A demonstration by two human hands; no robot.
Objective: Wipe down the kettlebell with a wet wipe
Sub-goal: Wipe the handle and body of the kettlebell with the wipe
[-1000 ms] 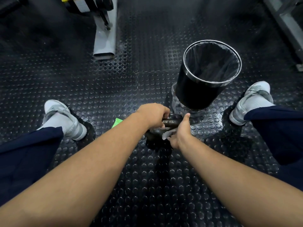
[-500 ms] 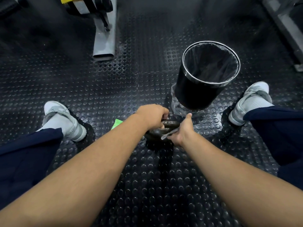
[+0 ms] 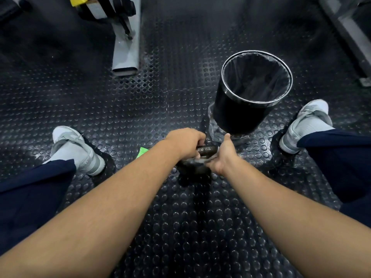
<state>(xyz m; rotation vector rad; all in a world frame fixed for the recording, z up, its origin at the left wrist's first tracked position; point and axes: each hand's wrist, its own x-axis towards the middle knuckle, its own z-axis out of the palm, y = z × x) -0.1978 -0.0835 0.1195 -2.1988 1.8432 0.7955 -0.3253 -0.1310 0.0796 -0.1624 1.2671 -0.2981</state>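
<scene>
- Close to the camera, two bare arms reach out and down over the bumpy black floor (image 3: 190,227).
- Just past the arms, the kettlebell (image 3: 191,169) sits on the floor between the person's feet.
- The left hand (image 3: 185,142) is closed tight round the handle on top and holds it steady.
- The right hand (image 3: 221,156) holds the wet wipe (image 3: 197,161) against the round part, just under the handle. Its thumb points up. Its fingers are mostly hidden, but they look curled on the wipe.
- The kettlebell looks like solid metal, so I think it is heavy and hard. It will not bend or break. Wet spots may get slippery. The handle is the best place to grab, with the whole hand. Tipping it should be easier than lifting it to reach the bottom.
- The wet wipe is thin, soft and floppy. It can bunch up, so it needs a firm pinch.
- Beside the left wrist, a small green thing (image 3: 143,151) lies on the floor. I cannot tell what it is.
- The left shoe (image 3: 78,149) and the right shoe (image 3: 307,125) stand out to each side.
- A little farther, a black bin (image 3: 234,115) with a clear bag inside stands just behind the kettlebell.
- Farthest away, a grey metal bar (image 3: 125,55) from a gym machine rests on the floor.
</scene>
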